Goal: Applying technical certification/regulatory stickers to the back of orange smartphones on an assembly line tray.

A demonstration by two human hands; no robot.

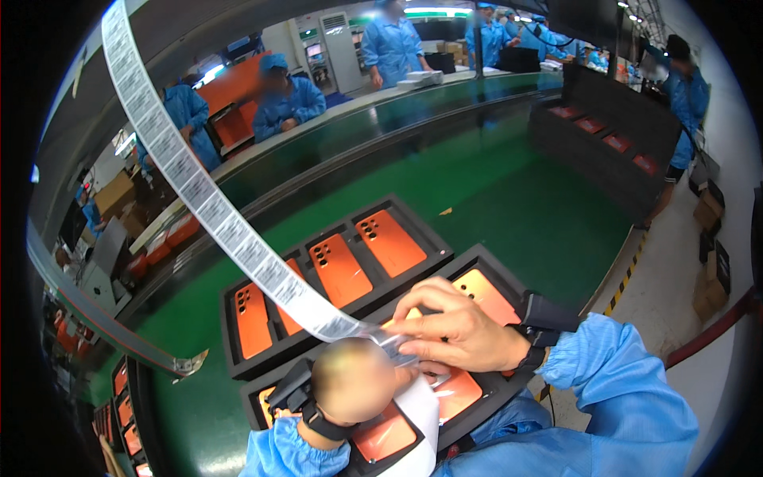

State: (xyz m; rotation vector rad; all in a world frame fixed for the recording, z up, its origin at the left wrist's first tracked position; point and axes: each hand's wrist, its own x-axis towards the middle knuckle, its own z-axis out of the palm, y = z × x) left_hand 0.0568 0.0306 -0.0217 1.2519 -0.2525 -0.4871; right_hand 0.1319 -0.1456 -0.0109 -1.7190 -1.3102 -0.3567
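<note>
A long white strip of printed labels [214, 208] hangs down from the upper left and meets both my hands above a black foam tray [479, 397]. My left hand [354, 383] looks closed around the strip's lower end; a blur covers most of it, and a few fingertips show at its right. Thumb and fingers of my right hand [465, 330] pinch the strip's end from the right. Below them, white backing paper [417, 417] drapes over the tray toward me. Orange phone-shaped panels lie in the tray, including one panel [486, 294] beside my right hand.
A second black tray [228, 342] with several orange panels [340, 270] lies just beyond, on the green conveyor [493, 211]. Black trays stand at far right [612, 135] and lower left. Another strip [103, 318] bends down at left. Co-workers in blue stand across the line.
</note>
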